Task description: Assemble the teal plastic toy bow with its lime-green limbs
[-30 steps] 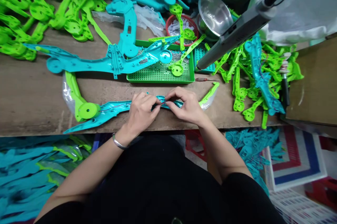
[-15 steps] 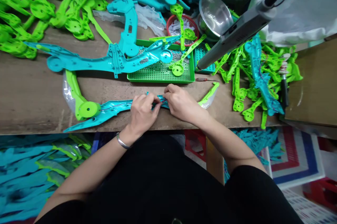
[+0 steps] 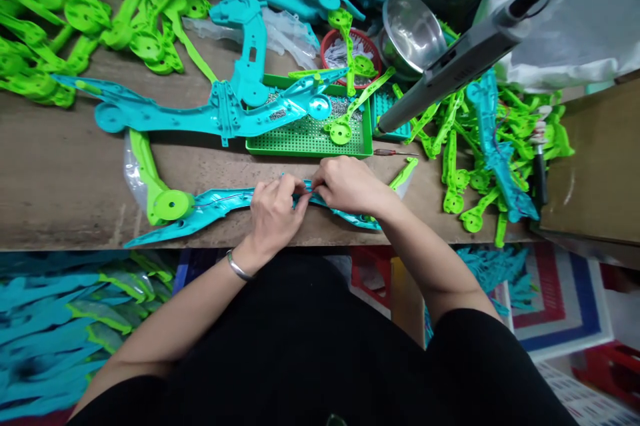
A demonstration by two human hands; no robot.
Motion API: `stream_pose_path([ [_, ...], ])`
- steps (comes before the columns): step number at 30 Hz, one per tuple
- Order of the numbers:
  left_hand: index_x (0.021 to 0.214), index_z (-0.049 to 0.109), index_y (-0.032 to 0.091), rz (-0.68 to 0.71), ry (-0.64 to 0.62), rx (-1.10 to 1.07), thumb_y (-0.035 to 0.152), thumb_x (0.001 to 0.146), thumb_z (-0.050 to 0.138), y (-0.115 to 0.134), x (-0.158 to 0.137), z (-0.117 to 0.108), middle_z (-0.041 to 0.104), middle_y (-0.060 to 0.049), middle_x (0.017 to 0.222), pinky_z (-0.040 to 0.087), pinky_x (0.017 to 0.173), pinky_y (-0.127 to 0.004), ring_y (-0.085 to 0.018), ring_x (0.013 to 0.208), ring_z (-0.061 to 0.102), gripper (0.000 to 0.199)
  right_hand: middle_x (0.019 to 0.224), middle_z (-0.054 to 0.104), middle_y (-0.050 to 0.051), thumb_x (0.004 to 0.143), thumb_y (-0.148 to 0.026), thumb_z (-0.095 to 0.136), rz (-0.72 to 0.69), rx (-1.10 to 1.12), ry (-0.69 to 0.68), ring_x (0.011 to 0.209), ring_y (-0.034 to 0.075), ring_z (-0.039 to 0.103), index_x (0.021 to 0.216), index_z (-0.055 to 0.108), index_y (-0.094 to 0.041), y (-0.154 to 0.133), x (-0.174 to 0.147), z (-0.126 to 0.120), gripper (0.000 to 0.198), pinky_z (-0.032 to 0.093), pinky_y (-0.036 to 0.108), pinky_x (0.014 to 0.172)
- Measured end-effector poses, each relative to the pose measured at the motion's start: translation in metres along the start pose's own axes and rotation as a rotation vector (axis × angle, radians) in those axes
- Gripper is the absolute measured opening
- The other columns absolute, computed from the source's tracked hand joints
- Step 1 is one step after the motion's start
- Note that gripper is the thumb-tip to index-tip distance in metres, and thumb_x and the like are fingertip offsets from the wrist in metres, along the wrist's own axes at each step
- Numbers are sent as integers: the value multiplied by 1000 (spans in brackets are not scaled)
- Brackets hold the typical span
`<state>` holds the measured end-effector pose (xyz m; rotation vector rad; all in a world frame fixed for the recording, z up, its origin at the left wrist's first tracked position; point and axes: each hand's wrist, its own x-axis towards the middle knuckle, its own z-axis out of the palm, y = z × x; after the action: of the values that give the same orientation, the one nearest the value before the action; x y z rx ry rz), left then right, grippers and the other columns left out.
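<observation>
Along the table's front edge lies a long blue plastic bow-shaped shell [image 3: 210, 213], its hollow side up. A thin dark wire [image 3: 227, 199] runs inside it from the left towards my fingers. My left hand [image 3: 274, 209] is closed in a pinch on the wire at the shell's middle. Right beside it, my right hand [image 3: 350, 184] pinches too, fingertips bent down into the shell; the wire's end there is mostly hidden. A green arm with a round disc [image 3: 173, 205] sits on the shell's left end, and a second green arm [image 3: 404, 174] shows beyond my right wrist.
Behind my hands, another blue shell [image 3: 170, 114] lies partly across a green basket [image 3: 310, 145] of screws. A screwdriver [image 3: 395, 153] is right of it. A grey pole [image 3: 450, 76] slants over the table. Green parts [image 3: 453, 173] pile up at right, near a cardboard box [image 3: 595, 166].
My right hand has shifted slightly, and its fingertips now press lower at the shell's middle. The wire between my hands shows less. The whole view has drifted a little.
</observation>
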<state>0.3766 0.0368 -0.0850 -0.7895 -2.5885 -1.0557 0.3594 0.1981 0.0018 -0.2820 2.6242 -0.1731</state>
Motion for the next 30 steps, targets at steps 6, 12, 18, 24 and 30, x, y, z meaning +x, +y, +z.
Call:
stream_pose_path([
  [6, 99, 69, 22, 107, -65, 128, 28, 94, 61, -4, -3, -11, 74, -3, 90, 36, 74, -38, -23, 86, 58, 11, 98, 70, 16, 89, -12, 51, -71, -141, 119, 94, 27, 60, 95, 74, -12, -8, -4, 10, 24, 36, 36, 74],
  [12, 106, 74, 24, 241, -122, 190, 19, 92, 58, -10, -8, -19, 74, -5, 107, 36, 87, -46, -26, 100, 56, 22, 96, 69, 13, 94, -12, 44, -135, -152, 204, 92, 25, 53, 104, 69, -13, -6, -4, 26, 27, 34, 37, 74],
  [18, 112, 73, 22, 305, -237, 233, 19, 89, 57, -12, -3, -26, 70, -9, 114, 36, 94, -53, -29, 105, 56, 28, 103, 69, 15, 95, -22, 50, -123, -10, 253, 96, 26, 56, 114, 68, -12, 1, -11, 23, 28, 39, 36, 81],
  [24, 113, 71, 19, 318, -294, 262, 20, 88, 56, -11, -3, -29, 68, -11, 115, 37, 95, -54, -30, 105, 57, 30, 107, 75, 11, 97, -21, 45, -34, 261, 289, 97, 22, 67, 108, 74, -13, 18, -11, 8, 32, 45, 32, 86],
  [30, 115, 70, 18, 311, -277, 265, 21, 90, 54, -10, -6, -28, 68, -13, 115, 38, 95, -54, -31, 106, 57, 30, 98, 78, 9, 94, -21, 50, 28, 303, 310, 89, 20, 68, 98, 77, -14, 15, -6, 7, 28, 43, 30, 80],
])
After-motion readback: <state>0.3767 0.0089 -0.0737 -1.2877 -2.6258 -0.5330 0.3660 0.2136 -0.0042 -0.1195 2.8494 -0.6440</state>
